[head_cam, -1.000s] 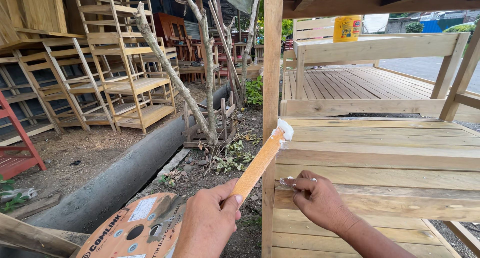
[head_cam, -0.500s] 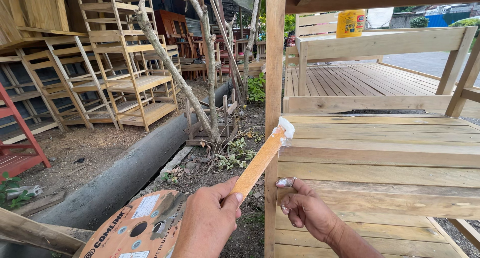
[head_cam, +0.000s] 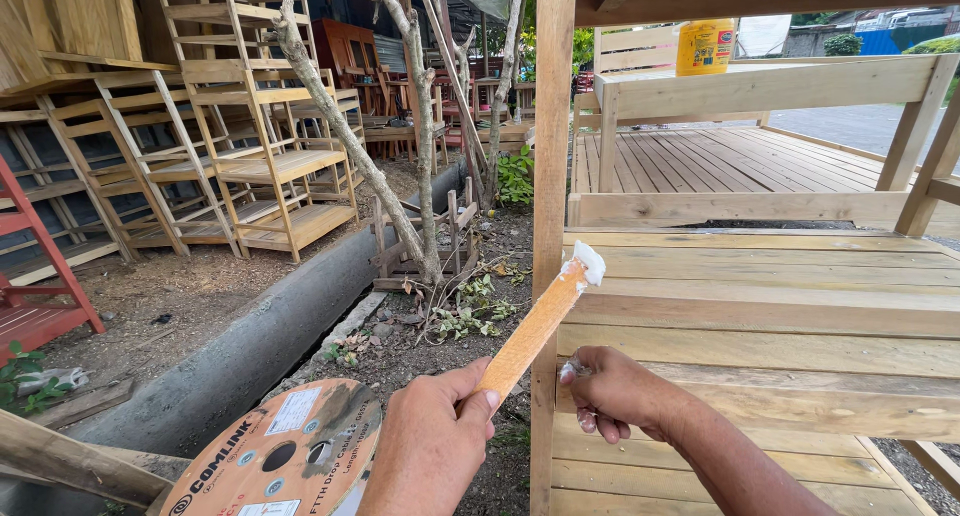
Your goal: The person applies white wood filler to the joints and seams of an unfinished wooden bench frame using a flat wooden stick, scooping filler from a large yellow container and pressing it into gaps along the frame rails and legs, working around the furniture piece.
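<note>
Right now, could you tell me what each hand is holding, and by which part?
The left hand pinches the wooden stick by its lower end. The right hand holds nothing, fingers on the plank.

The left hand (head_cam: 430, 446) is low in the middle and holds a flat stick (head_cam: 530, 328) that leans up to the right. A blob of paste (head_cam: 585, 264) sits on the top end of the stick, just beside the tall post (head_cam: 552, 176). The right hand (head_cam: 615, 391) is to the right of the stick and rests on a plank of the wooden frame (head_cam: 760, 306). A cable reel (head_cam: 280, 456) lies to the left of the left hand. Behind the reel runs a pipe (head_cam: 250, 341) on the ground. Wooden racks (head_cam: 250, 146) stand far left, behind the pipe. A bottle (head_cam: 705, 46) sits on a rail at the back, above the frame.
</note>
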Tool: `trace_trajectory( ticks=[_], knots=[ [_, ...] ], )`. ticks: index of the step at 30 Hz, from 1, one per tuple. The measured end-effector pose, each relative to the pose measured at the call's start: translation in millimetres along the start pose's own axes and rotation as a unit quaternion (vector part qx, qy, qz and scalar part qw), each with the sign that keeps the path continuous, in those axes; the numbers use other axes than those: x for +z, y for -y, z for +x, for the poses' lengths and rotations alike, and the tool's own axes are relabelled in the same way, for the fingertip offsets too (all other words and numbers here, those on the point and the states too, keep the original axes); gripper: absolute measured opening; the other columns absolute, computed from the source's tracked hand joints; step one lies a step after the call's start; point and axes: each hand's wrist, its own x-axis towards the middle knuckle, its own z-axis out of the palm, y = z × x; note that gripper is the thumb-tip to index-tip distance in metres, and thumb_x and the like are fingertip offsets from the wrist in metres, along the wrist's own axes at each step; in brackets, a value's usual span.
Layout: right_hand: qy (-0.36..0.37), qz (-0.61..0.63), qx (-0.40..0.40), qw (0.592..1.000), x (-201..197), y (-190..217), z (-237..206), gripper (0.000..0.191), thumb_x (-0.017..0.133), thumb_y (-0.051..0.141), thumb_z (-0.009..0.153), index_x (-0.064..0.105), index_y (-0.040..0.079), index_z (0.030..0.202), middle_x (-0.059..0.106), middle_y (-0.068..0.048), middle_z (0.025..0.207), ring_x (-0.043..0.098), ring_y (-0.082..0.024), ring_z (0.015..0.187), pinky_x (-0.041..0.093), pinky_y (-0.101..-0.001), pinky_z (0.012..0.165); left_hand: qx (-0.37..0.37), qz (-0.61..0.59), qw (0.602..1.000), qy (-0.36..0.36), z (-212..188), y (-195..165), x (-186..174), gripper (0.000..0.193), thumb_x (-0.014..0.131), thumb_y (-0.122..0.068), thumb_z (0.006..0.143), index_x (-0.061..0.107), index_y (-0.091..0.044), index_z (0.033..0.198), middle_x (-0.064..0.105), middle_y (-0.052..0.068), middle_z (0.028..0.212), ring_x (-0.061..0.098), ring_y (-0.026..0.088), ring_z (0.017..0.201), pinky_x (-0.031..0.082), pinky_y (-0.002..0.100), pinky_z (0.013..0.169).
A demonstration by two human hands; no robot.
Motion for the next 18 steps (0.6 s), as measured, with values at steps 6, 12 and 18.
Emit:
trace_trajectory(
  ticks=[6,12,18],
  knots=[
    [0.003,-0.046,0.015,0.999,-7,1,-5,0.025,0.053,0.02,0.101,0.058,-0.004,0.099,0.063,-0.009,0.062,0.055,-0.016,0.037,0.039,-0.0308,0.033,0.029,0.009,0.999,-0.017,0,1,0,0.039,0.069,-0.024,0.095,0.067,-0.021,0.135,0.073,0.008,0.065,0.068,0.011,0.057,0.055,0.03,0.061],
    [-0.078,-0.061,-0.023,0.995,-11,0,-23,0.029,0.056,0.003,0.084,0.061,0.004,0.113,0.062,-0.01,0.059,0.053,-0.016,0.04,0.04,-0.0334,0.04,0.0,0.0,1.0,-0.001,1,0,0,0.039,0.068,-0.023,0.097,0.065,-0.019,0.136,0.073,0.009,0.069,0.067,0.013,0.06,0.055,0.033,0.061],
    [-0.126,-0.167,-0.054,0.976,-3,-10,-30,0.064,0.058,0.006,0.081,0.057,0.015,0.145,0.065,-0.009,0.059,0.061,-0.016,0.044,0.055,-0.0321,0.052,0.013,0.003,1.0,0.0,3,2,3,0.039,0.069,-0.023,0.097,0.065,-0.018,0.135,0.075,0.01,0.071,0.069,0.013,0.062,0.056,0.032,0.063]
  ],
)
